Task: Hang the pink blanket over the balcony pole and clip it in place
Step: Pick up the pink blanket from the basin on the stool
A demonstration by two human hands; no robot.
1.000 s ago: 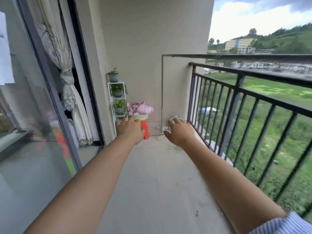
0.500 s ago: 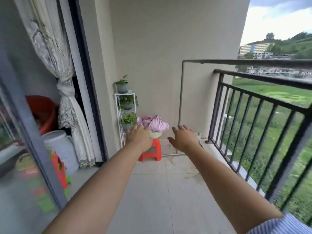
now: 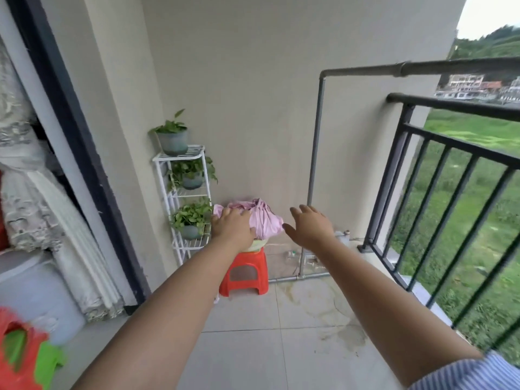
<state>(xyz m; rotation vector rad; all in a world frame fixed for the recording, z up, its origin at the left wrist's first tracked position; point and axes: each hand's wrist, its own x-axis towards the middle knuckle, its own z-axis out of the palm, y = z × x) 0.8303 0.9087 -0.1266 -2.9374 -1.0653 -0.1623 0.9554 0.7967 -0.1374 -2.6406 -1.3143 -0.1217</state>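
The pink blanket (image 3: pixel 264 220) lies bunched in a pale basin on a red plastic stool (image 3: pixel 247 273) at the far end of the balcony. Both my arms stretch toward it. My left hand (image 3: pixel 232 228) is in front of the bundle's left side with fingers spread; whether it touches the cloth is unclear. My right hand (image 3: pixel 309 228) hovers open just right of the bundle, holding nothing. The grey balcony pole (image 3: pixel 422 68) runs horizontally at upper right, above the black railing (image 3: pixel 450 153). No clips are visible.
A white wire rack (image 3: pixel 183 198) with three potted plants stands left of the stool. A dark door frame, curtain and white tub are on the left; red and green stools (image 3: pixel 25 358) sit at lower left. The tiled floor has a wet stain.
The view has come closer to the stool and blanket. Both hands have reached forward, the left one now over the bundle's left side.
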